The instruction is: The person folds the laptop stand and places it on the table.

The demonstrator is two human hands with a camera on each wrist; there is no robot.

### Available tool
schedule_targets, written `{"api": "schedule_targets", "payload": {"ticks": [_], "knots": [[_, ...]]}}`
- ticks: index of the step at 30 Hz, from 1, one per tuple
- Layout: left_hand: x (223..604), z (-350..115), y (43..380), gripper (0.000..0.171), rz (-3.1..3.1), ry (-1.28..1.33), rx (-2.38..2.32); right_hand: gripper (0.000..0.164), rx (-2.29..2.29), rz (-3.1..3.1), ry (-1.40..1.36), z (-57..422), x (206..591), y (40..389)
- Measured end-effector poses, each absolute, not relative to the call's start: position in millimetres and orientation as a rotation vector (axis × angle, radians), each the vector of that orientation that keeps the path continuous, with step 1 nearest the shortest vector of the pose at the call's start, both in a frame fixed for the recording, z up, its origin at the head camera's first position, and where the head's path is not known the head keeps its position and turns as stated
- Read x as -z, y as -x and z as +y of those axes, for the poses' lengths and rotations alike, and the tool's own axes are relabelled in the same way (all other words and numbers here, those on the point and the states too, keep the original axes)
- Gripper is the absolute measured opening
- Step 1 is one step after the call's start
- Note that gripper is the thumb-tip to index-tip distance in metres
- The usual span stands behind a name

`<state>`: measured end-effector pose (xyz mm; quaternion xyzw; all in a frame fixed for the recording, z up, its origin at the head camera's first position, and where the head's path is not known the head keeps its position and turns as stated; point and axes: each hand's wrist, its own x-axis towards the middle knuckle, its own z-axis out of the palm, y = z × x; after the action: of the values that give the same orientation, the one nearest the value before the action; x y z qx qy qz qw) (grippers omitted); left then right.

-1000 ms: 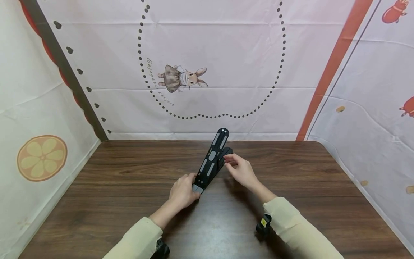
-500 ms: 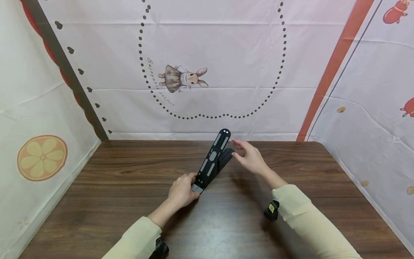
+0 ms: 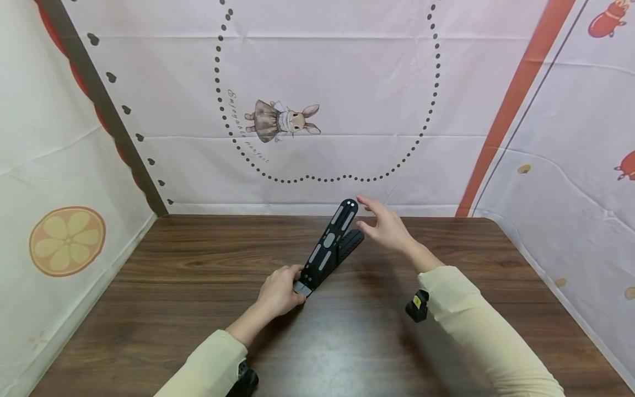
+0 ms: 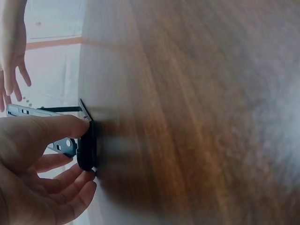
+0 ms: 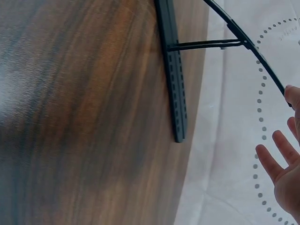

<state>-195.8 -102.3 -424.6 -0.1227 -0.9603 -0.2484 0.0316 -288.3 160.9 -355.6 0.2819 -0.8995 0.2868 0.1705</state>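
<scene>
A black folding laptop stand [image 3: 319, 259] with grey pads is propped on the table, its upper arm raised at an angle above its base. In the right wrist view, a thin strut [image 5: 206, 45] joins the notched base [image 5: 176, 93] to the raised arm. My left hand [image 3: 280, 289] grips the hinge end, thumb on one side and fingers on the other, as the left wrist view also shows. Beside the raised tip is my right hand [image 3: 387, 227], fingers extended and apart. Its thumb overlaps the tip in the right wrist view; whether they touch, I cannot tell.
The dark wood table [image 3: 198, 248] ends at a white printed cloth [image 3: 372, 99] hanging behind it. Similar cloth lines the left and right sides. Each forearm wears a black wrist camera [image 3: 418, 306] near the sleeve cuff.
My right hand has moved from the stand's base up and away to beside the raised tip, its fingers spreading. The left hand keeps its hold; the stand has hardly shifted.
</scene>
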Motion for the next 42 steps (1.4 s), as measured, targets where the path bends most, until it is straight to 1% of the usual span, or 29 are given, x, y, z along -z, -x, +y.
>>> {"api": "schedule_targets", "payload": {"ticks": [9, 18, 27, 36, 42], "knots": [[423, -105, 198, 0.061, -2.959, 0.438, 0.796, 0.061, -0.830, -2.658, -0.840, 161, 346, 289], [422, -109, 202, 0.061, -2.981, 0.502, 0.819, 0.059, -0.999, -2.700, -0.861, 165, 347, 288], [422, -114, 209, 0.061, -2.984, 0.555, 0.791, 0.052, -1.078, -2.727, -0.821, 167, 343, 286], [424, -113, 210, 0.060, -2.990, 0.513, 0.763, 0.048, -1.100, -2.729, -0.805, 166, 344, 291], [421, -113, 209, 0.053, -3.055, 0.405, 0.604, 0.047, -1.105, -2.723, -0.802, 165, 344, 292]]}}
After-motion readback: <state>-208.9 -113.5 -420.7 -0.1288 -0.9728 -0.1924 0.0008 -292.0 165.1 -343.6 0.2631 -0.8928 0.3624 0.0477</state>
